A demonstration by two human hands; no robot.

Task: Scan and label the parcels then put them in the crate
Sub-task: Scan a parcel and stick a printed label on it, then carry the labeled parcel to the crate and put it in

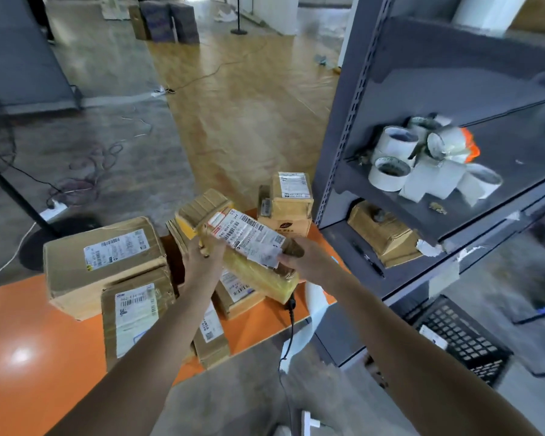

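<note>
A long cardboard parcel [258,278] wrapped in yellowish tape is held tilted above the orange table [29,335]. My left hand [203,258] grips its left side. My right hand [302,262] holds its near right end, fingers at the edge of the white shipping label [249,236] on its top face. Several other labelled parcels lie on the table: a big box [101,259] at left, a flat one [129,316] in front of it, a small box [287,199] at the far right. A black crate [463,338] stands on the floor under the shelf.
A grey metal shelf rack [343,121] stands at the right, holding rolls of tape [390,171], a cardboard box [381,231] and a black pen [368,259]. A black cable [291,325] hangs off the table's edge. More cables lie on the floor at left.
</note>
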